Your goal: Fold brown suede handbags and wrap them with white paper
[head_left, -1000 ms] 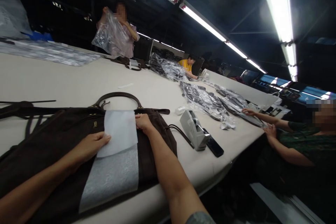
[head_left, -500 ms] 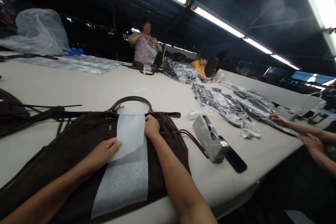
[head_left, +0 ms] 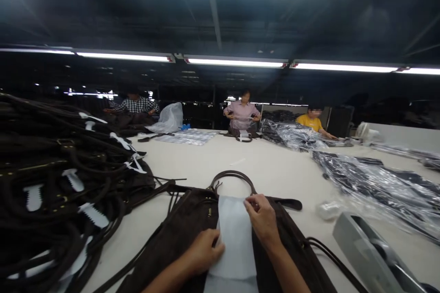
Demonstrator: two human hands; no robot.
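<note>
The scene is lit by ceiling tube lights [head_left: 237, 62], blown out along the top edge. The far hall is left dim. Edges are bent and slightly smeared.

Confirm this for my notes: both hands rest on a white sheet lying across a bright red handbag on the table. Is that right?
Not quite. In the head view the handbag is dark brown, not bright red. The rest holds: the left hand and right hand both rest on the white sheet lying across it on the table.
</note>
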